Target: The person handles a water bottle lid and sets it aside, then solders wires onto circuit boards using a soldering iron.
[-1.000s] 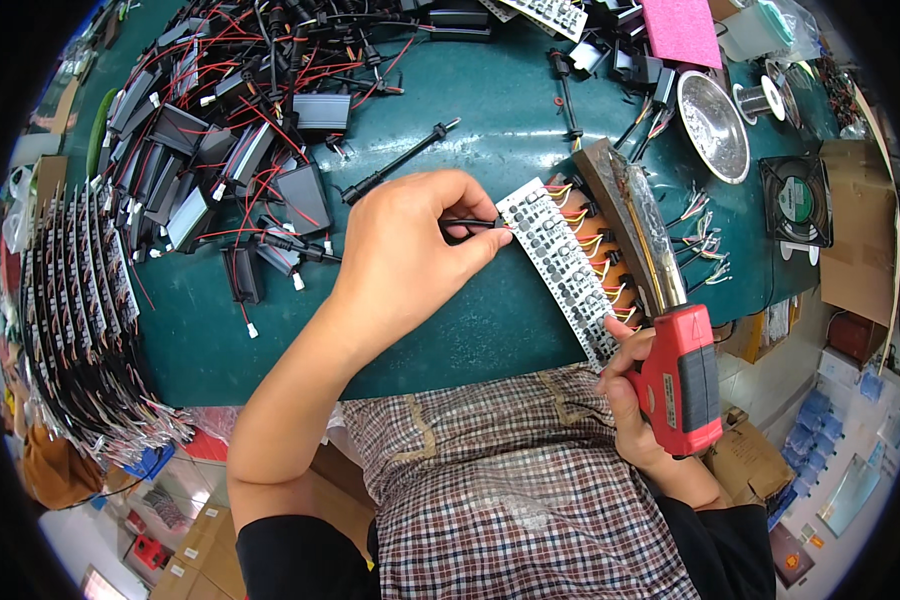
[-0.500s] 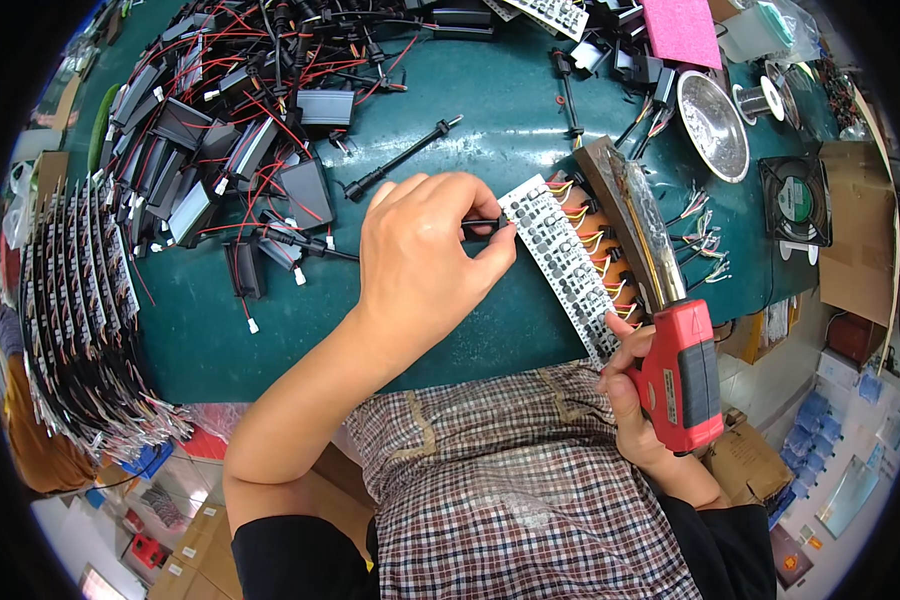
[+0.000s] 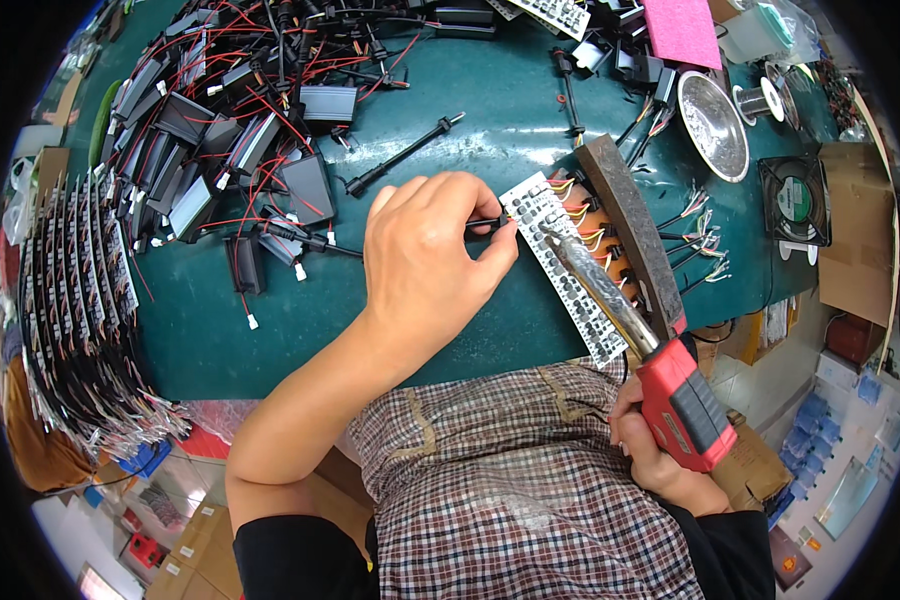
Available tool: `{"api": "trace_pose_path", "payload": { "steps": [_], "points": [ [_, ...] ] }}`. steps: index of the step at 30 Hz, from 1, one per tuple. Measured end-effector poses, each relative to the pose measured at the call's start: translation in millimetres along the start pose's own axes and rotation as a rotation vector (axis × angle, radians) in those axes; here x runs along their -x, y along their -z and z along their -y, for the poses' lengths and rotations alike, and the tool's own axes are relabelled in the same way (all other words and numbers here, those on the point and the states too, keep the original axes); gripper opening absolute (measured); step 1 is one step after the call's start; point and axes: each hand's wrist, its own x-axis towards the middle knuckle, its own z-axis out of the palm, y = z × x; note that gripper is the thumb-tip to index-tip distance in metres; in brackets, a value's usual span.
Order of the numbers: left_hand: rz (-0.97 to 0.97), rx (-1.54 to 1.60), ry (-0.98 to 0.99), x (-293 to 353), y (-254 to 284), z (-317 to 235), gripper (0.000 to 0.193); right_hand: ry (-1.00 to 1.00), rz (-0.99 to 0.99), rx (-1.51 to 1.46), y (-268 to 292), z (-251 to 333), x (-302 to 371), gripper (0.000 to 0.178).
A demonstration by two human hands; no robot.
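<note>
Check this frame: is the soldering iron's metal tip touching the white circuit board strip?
Touching. In the head view the soldering iron, held in the right hand, lies along the white circuit board strip with its tip on the strip's upper part, no gap visible.

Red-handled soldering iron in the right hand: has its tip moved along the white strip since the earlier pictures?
Yes. The red-handled soldering iron has slid its tip up the white circuit strip, towards the far end beside the dark wooden block.

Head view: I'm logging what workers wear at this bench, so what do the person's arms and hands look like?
Both hands are bare: no gloves, rings or watch show on the left hand or the right hand. The forearms are uncovered. Short dark sleeves end at the upper arms. A brown-and-white checked apron or cloth covers the front.
</note>
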Motion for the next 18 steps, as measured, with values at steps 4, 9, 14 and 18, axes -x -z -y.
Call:
{"api": "trace_pose_path", "payload": {
  "steps": [4,9,14,18],
  "points": [
    [-0.015,-0.008,-0.008,1,-1,0,0.022,0.013,-0.025,-0.015,-8,-8,-4,0.017],
    [-0.022,-0.013,-0.017,1,-2,0,0.022,0.000,-0.075,-0.156,-16,-11,-7,0.018],
    [-0.027,-0.012,-0.027,1,-2,0,0.022,-0.045,-0.084,-0.160,-20,-14,-7,0.021],
    [-0.026,-0.017,-0.035,1,-2,0,0.022,-0.046,-0.081,-0.219,-20,-13,-8,0.020]
  ]
}}
